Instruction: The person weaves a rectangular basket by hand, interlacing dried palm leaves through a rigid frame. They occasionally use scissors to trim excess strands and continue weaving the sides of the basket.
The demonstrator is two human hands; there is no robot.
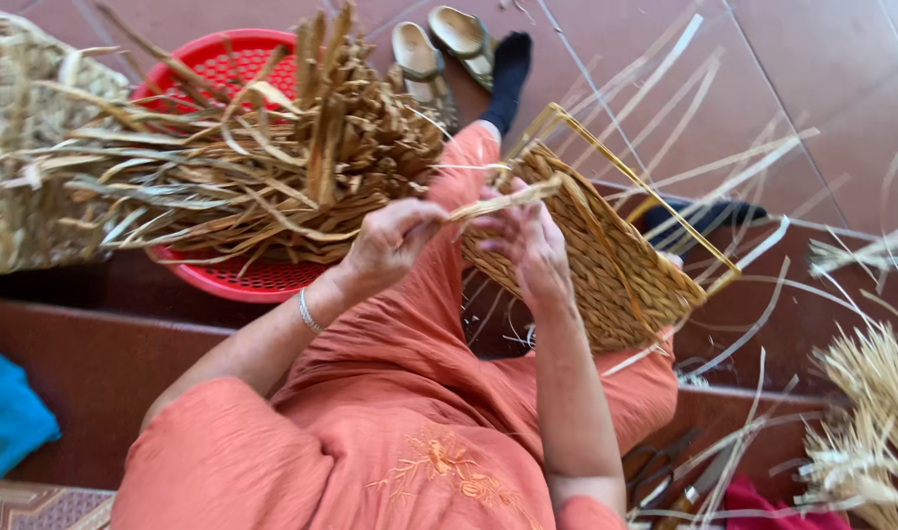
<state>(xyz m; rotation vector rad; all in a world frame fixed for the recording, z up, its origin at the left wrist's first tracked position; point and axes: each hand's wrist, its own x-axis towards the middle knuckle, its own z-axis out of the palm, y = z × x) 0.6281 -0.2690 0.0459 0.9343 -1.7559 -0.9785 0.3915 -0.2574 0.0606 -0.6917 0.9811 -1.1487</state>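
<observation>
Both hands are pinching one flat straw strand (503, 199): left hand (390, 240) gripping its near end, right hand (528, 240) nearer the half-woven basket (606, 265) propped on the lap, strand running left-to-right.

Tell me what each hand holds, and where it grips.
Left hand pinches a pale straw strand near its end. Right hand grips the same strand against the woven basket's edge.
</observation>
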